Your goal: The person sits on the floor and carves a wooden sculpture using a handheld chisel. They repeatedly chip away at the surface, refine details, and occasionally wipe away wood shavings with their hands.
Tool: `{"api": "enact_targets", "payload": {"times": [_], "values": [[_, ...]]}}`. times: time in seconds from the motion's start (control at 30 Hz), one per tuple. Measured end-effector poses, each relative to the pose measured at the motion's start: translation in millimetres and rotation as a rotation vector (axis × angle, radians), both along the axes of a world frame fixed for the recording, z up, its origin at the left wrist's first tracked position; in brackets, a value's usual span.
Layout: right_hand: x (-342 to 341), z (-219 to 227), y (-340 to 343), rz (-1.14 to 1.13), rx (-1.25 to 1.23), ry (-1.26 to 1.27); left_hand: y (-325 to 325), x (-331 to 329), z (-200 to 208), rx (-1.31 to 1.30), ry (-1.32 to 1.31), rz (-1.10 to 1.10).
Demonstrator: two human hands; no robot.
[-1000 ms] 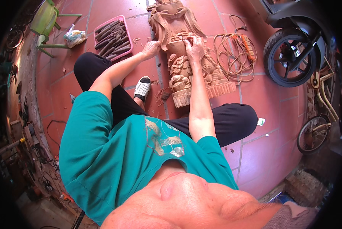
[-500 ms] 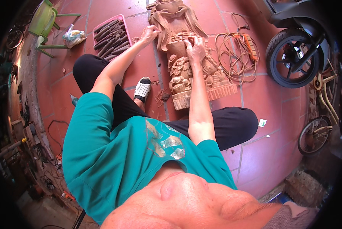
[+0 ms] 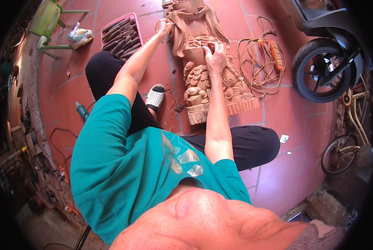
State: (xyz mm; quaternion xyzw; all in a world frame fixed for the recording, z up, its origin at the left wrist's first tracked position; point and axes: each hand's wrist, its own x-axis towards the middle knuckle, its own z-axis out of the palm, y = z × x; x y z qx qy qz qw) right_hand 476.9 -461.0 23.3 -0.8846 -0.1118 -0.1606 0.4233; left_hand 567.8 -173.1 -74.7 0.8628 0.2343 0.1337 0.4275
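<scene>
A wooden carving (image 3: 193, 27), with flowing drapes and clustered coin-like shapes, lies lengthwise on the floor ahead of me. My left hand (image 3: 164, 27) is closed at the left edge of its upper drape; what its fingers hold, if anything, is hidden. Lower down, my right hand (image 3: 215, 57) bends over the carved clusters, thumb and fingers drawn together against the wood. Anything small in that pinch is too hidden to name.
A pink tray (image 3: 139, 30) of dark-handled carving tools lies left of the carving. On the right are an orange power strip (image 3: 275, 55) with a coiled cord and a motorbike wheel (image 3: 322, 70). A green chair (image 3: 44, 21), plastic bag (image 3: 80, 36) and wood shavings (image 3: 172, 109) also lie around.
My left hand has shifted slightly up along the carving's edge. My right hand stays over the same carved area, turned a little. The whole view has tilted slightly.
</scene>
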Motion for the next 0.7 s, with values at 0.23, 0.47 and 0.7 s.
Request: {"api": "enact_targets", "payload": {"times": [0.23, 0.47, 0.7], "values": [[-1, -1, -1, -0.011, 0.021, -0.015, -16, -12, 16, 0.17, -0.042, -0.181], [1, -5, -1, -0.029, -0.021, -0.031, -31, -32, 25, 0.253, -0.041, -0.237], [0, -5, -1, -0.013, -0.003, -0.06, -38, -67, 23, 0.238, -0.075, -0.349]]}}
